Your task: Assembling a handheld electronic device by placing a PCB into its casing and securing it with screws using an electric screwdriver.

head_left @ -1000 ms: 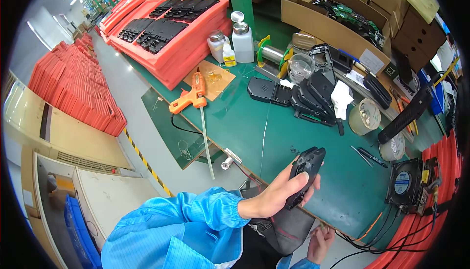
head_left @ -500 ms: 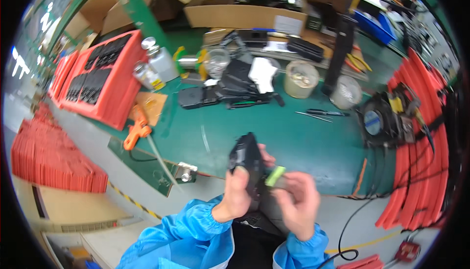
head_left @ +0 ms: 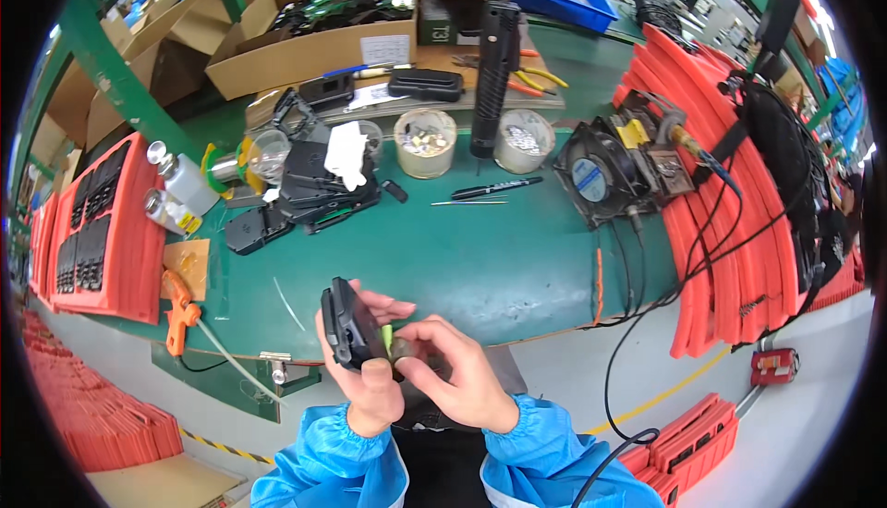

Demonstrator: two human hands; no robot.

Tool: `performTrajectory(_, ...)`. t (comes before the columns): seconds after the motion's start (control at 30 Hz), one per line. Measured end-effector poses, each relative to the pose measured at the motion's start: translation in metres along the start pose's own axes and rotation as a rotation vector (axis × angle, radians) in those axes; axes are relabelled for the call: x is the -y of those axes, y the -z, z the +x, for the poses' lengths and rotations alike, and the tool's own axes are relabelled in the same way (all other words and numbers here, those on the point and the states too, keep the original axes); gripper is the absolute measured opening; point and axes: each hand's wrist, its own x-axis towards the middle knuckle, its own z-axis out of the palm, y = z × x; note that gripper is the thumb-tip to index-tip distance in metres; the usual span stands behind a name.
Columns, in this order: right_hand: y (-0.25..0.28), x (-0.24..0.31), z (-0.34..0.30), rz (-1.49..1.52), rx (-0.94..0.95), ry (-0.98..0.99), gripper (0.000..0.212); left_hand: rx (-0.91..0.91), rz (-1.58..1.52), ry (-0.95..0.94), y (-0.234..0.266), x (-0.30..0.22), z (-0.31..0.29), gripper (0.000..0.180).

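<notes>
A black plastic housing (head_left: 354, 325) is held tilted by my left hand (head_left: 373, 395), with the thumb on its near side and fingers behind. Close on its right, my right hand (head_left: 459, 377) pinches a small dark piece with a bright green strip (head_left: 387, 334). That strip is right at the housing's side; whether it touches cannot be made out. Both hands are just off the near edge of the green bench. On the bench beyond lie a black pen (head_left: 496, 188) and a pile of black plastic parts (head_left: 314, 180).
An orange glue gun (head_left: 179, 312) lies at the bench's left edge, below a red tray (head_left: 106, 231) of black parts. Two tubs (head_left: 426, 147) of small parts stand behind an upright black electric screwdriver (head_left: 494, 73). A fan (head_left: 591, 175), cables and stacked red trays (head_left: 711, 203) are right.
The view has swung to the right, so the bench appears farther left. My right hand has brought the green-striped piece closer in against the housing; my left hand keeps its hold.
</notes>
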Motion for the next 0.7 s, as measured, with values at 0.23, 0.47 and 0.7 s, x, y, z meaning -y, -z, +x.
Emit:
performTrajectory(0.23,0.011,0.002,-0.002,-0.059,0.111,0.013,0.026,0.023,0.078,0.015,-0.001,-0.006,0.001,0.098)
performTrajectory(0.47,0.021,0.002,0.003,-0.014,0.193,0.030,0.024,0.046,0.079,0.047,-0.002,-0.002,0.000,0.097)
performTrajectory(0.7,0.020,0.002,0.005,-0.105,0.196,-0.011,0.031,0.140,0.119,0.087,0.000,-0.004,0.013,0.071)
